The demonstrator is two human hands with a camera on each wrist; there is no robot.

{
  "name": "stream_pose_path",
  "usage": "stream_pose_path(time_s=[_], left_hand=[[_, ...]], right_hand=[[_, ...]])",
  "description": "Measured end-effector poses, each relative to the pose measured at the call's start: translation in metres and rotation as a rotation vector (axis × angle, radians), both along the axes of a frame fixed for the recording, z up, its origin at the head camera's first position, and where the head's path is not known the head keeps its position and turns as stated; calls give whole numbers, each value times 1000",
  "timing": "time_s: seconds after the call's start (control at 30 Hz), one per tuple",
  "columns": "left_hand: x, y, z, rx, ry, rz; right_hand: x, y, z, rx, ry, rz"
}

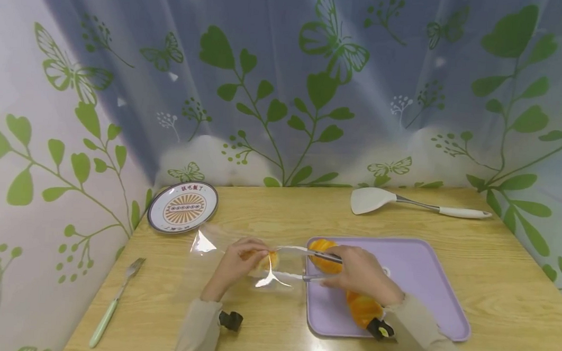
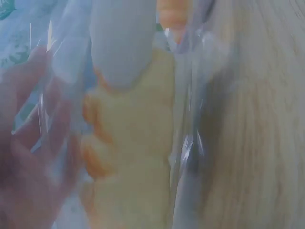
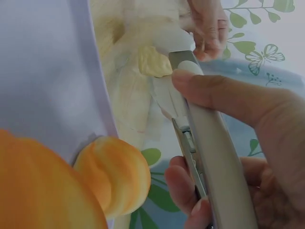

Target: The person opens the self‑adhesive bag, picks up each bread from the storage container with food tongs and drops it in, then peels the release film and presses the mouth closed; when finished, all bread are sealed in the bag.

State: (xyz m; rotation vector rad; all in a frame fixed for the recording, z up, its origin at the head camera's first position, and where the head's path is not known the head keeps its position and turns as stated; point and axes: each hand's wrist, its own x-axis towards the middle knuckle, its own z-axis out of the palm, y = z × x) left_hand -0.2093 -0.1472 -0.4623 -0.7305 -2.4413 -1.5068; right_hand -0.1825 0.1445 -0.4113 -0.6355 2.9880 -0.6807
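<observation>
My left hand [image 1: 240, 258] pinches the edge of a clear plastic bag [image 1: 206, 246]. Inside the bag lies a pale yellow piece of bread [image 2: 131, 138] with orange-brown crust, small in the head view. My right hand [image 1: 363, 272] grips a pair of metal tongs [image 3: 209, 143] with white tips, thumb on one arm and fingers on the other. The tongs point left, their arms apart, with the tips in the bag's mouth. One white tip [image 2: 123, 43] overlaps the bread; whether it touches is unclear. Below and beside the right hand are orange-yellow bread rolls [image 1: 364, 310].
A lilac tray [image 1: 415, 257] under the right forearm carries the rolls, one [image 1: 324, 246] near its upper left corner. A white spatula [image 1: 375, 200] lies at the back right. A patterned plate [image 1: 207, 214] stands back left, and a green-handled fork [image 1: 106, 320] lies front left.
</observation>
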Motion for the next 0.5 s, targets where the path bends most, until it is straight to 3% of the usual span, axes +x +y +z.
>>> stream_pose_path(time_s=[0.27, 0.5], left_hand=[[0, 0, 1, 39, 95, -47], [-1, -7, 0, -13, 56, -21]], right_hand=[[-8, -9, -4, 17, -52, -2], [-7, -13, -4, 32, -71, -11]])
